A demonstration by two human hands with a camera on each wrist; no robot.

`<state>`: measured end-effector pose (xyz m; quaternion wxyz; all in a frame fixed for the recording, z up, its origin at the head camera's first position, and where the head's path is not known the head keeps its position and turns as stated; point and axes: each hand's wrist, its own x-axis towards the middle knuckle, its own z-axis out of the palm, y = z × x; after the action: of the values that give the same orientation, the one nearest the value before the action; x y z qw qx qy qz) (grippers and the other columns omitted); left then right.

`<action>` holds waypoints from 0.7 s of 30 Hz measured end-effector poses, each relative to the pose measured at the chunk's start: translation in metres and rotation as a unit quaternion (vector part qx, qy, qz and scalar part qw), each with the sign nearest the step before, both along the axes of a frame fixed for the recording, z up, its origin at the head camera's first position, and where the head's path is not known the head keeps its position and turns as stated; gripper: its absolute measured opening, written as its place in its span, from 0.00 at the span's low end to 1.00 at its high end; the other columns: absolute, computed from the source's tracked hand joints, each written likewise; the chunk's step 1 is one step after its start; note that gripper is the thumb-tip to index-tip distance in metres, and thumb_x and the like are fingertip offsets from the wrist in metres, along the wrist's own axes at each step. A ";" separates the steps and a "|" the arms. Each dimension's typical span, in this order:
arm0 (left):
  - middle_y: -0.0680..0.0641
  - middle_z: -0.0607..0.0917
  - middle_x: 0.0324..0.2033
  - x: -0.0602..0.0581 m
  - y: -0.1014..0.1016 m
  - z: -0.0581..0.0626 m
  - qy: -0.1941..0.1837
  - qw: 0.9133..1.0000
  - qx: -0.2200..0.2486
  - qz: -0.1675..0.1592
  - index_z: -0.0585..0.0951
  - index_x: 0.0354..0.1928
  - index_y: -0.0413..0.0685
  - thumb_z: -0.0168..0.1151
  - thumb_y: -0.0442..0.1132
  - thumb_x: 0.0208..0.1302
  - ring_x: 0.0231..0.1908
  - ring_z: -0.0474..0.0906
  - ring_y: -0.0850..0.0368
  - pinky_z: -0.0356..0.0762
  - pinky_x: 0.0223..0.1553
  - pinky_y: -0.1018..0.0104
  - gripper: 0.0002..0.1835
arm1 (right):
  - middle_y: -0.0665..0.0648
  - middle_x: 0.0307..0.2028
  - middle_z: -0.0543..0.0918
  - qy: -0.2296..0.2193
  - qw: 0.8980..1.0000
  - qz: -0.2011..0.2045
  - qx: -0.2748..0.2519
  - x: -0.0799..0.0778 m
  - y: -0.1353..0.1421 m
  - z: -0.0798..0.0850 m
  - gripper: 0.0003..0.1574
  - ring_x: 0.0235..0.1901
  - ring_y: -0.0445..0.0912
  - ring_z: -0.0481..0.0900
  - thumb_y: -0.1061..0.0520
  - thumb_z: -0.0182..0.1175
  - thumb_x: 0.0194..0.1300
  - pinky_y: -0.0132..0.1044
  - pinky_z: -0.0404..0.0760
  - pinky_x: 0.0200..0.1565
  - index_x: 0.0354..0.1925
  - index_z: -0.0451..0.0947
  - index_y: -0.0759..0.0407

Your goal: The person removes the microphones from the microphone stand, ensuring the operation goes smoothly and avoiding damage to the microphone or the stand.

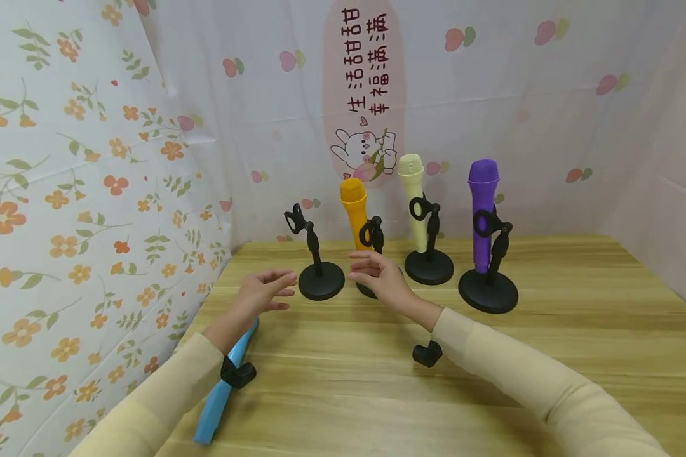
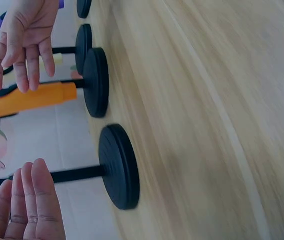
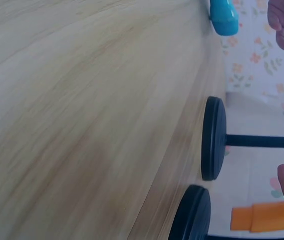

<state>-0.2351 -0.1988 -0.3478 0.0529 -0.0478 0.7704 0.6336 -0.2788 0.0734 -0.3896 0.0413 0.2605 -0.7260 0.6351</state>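
Note:
My left hand (image 1: 263, 293) hovers over the table with fingers extended and parted, left of a black microphone stand (image 1: 320, 282) whose clip holds no microphone. Beneath my left forearm lies a blue microphone (image 1: 214, 406), partly hidden by the arm and wrist camera; its end also shows in the right wrist view (image 3: 224, 20). My right hand (image 1: 382, 280), fingers lightly bent and holding nothing, is in front of the orange microphone (image 1: 354, 209). That microphone sits in a stand (image 2: 96, 82) partly covered by the hand. Both palms face each other in the left wrist view.
A pale yellow microphone (image 1: 413, 184) and a purple microphone (image 1: 483, 203) lean in their own stands farther right. The wooden table (image 1: 343, 393) meets a floral curtain (image 1: 91, 190) on the left and a printed cloth (image 1: 263, 114) at the back.

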 end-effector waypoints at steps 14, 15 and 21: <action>0.44 0.83 0.46 -0.007 0.035 0.003 0.077 0.996 0.038 0.002 0.78 0.58 0.37 0.68 0.43 0.63 0.44 0.82 0.47 0.83 0.41 0.54 0.24 | 0.70 0.49 0.80 0.003 1.000 -0.015 -0.002 -0.004 0.037 0.005 0.26 0.47 0.56 0.81 0.64 0.63 0.66 0.35 0.80 0.49 0.60 0.72 0.67; 0.44 0.84 0.46 -0.008 0.037 0.004 0.082 0.996 0.038 0.004 0.78 0.57 0.38 0.68 0.43 0.63 0.44 0.82 0.48 0.83 0.41 0.54 0.24 | 0.70 0.49 0.80 0.001 1.000 -0.018 -0.003 -0.005 0.039 0.006 0.26 0.48 0.56 0.81 0.64 0.62 0.66 0.35 0.80 0.49 0.61 0.72 0.67; 0.45 0.84 0.43 -0.011 0.051 0.004 0.124 0.991 0.042 0.004 0.79 0.57 0.40 0.68 0.40 0.62 0.42 0.82 0.51 0.83 0.39 0.56 0.22 | 0.70 0.50 0.79 -0.010 0.999 -0.038 -0.014 -0.012 0.049 0.008 0.26 0.48 0.56 0.81 0.64 0.62 0.66 0.36 0.81 0.47 0.61 0.72 0.66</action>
<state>-0.2463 -0.1478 -0.3438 -0.0437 0.0303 0.7437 0.6664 -0.2906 0.1219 -0.3812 0.0612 0.2257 -0.7270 0.6456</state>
